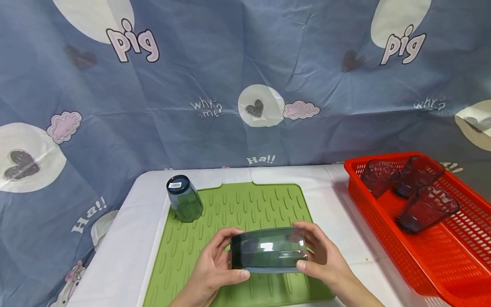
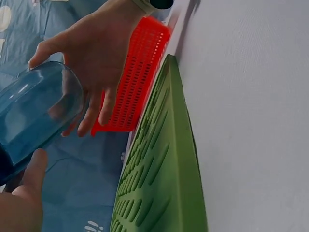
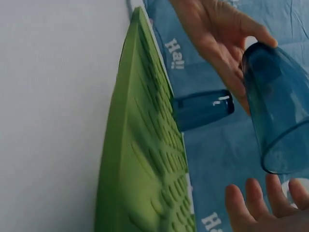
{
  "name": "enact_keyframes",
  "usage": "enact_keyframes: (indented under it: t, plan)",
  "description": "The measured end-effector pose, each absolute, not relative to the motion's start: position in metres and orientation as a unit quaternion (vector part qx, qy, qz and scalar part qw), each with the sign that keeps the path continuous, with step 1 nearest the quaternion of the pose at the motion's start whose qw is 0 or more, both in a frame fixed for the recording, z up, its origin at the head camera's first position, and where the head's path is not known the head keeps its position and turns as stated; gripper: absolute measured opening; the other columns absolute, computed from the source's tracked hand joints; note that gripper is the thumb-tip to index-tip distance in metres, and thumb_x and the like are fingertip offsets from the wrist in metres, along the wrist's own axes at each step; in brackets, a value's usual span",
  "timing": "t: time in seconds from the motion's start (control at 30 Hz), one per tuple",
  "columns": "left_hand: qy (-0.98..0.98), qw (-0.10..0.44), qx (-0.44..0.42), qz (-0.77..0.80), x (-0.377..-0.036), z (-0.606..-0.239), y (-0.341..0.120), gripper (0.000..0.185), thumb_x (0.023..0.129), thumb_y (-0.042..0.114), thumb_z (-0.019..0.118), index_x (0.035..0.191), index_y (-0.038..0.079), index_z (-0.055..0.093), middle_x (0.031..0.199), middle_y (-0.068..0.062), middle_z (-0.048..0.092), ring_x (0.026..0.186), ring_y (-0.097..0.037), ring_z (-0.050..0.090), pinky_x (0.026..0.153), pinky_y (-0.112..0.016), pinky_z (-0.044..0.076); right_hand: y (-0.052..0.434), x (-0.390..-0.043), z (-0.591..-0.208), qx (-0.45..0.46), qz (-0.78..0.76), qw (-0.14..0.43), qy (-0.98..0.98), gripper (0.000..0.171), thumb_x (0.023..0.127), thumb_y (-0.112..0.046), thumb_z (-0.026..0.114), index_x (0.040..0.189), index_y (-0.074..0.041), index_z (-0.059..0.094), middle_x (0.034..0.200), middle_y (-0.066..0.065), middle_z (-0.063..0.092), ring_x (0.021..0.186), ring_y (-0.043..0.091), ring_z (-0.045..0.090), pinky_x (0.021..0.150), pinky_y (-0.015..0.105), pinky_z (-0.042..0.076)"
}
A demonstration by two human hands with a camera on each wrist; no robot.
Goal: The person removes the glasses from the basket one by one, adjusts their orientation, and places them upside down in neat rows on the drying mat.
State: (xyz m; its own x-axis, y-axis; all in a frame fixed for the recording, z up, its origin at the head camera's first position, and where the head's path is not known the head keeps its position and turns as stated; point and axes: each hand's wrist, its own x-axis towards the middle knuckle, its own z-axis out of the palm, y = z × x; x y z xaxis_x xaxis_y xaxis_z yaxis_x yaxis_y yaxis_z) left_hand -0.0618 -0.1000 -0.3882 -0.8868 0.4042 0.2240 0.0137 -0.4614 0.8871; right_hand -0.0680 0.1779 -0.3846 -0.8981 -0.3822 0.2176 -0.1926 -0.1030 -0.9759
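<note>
Holding the blue-grey glass (image 1: 268, 250) level between both hands over the near edge of the green mat (image 1: 245, 204), the person has it on its side; the left hand (image 1: 215, 266) cups the thick base end with fingers curled over the top and thumb beneath, and the right hand (image 1: 322, 256) wraps the rim end the same way, so both are closed around it; the glass's long axis runs left to right, parallel to the counter's (image 1: 130, 243) near edge, base toward the left and open mouth toward the right; to do this well, I judge the grip should stay even at both ends while the glass is turned, since smooth walls slip easily; another glass (image 1: 184, 198) stands upside down at the mat's far left corner, and three more (image 1: 410, 192) lie in the red basket (image 1: 460, 273) at the counter's right edge.
</note>
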Motion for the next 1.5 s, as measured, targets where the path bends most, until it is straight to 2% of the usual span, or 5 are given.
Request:
enact_keyframes:
  t: [0.17, 0.37, 0.93, 1.2, 1.5]
  plan:
    - [0.522, 0.119, 0.188, 0.823, -0.062, -0.387, -0.101, 0.066, 0.074, -0.013, 0.072, 0.132, 0.000, 0.043, 0.135, -0.019, 0.045, 0.116, -0.033, 0.056, 0.095, -0.045, 0.051, 0.187, -0.074, -0.383, -0.245, -0.719, 0.047, 0.649, 0.054, 0.089, 0.007, 0.059, 0.139, 0.004, 0.039, 0.139, 0.021, 0.048, 0.129, 0.024, 0.048, 0.098, 0.032, 0.047]
    - [0.550, 0.094, 0.178, 0.810, -0.065, -0.384, -0.104, 0.068, 0.072, -0.014, 0.073, 0.132, -0.004, 0.042, 0.135, -0.022, 0.045, 0.114, -0.034, 0.056, 0.093, -0.043, 0.052, 0.195, -0.081, -0.377, -0.286, -0.710, 0.002, 0.643, 0.056, 0.085, 0.017, 0.057, 0.137, 0.010, 0.037, 0.137, 0.025, 0.048, 0.127, 0.035, 0.048, 0.100, 0.037, 0.048]
    - [0.575, 0.074, 0.147, 0.801, -0.071, -0.377, -0.113, 0.070, 0.073, -0.013, 0.073, 0.134, -0.003, 0.039, 0.143, -0.021, 0.043, 0.123, -0.035, 0.053, 0.100, -0.042, 0.047, 0.218, -0.096, -0.376, -0.237, -0.625, -0.089, 0.738, 0.062, 0.079, 0.016, 0.070, 0.135, 0.003, 0.046, 0.132, 0.019, 0.053, 0.122, 0.030, 0.051, 0.100, 0.031, 0.046]
    - [0.616, 0.066, 0.098, 0.779, -0.074, -0.375, -0.120, 0.071, 0.070, -0.010, 0.078, 0.132, 0.000, 0.044, 0.129, -0.021, 0.051, 0.108, -0.033, 0.060, 0.089, -0.039, 0.055, 0.228, -0.103, -0.374, -0.230, -0.616, -0.101, 0.747, 0.051, 0.087, 0.013, 0.063, 0.135, 0.003, 0.047, 0.130, 0.017, 0.056, 0.118, 0.028, 0.055, 0.099, 0.028, 0.046]
    - [0.626, 0.071, 0.073, 0.773, -0.078, -0.374, -0.123, 0.071, 0.074, -0.006, 0.078, 0.136, 0.001, 0.044, 0.130, -0.018, 0.053, 0.104, -0.033, 0.063, 0.081, -0.037, 0.057, 0.237, -0.110, -0.379, -0.231, -0.615, -0.112, 0.746, 0.051, 0.085, 0.015, 0.065, 0.133, 0.004, 0.049, 0.128, 0.017, 0.057, 0.116, 0.027, 0.057, 0.097, 0.028, 0.048]
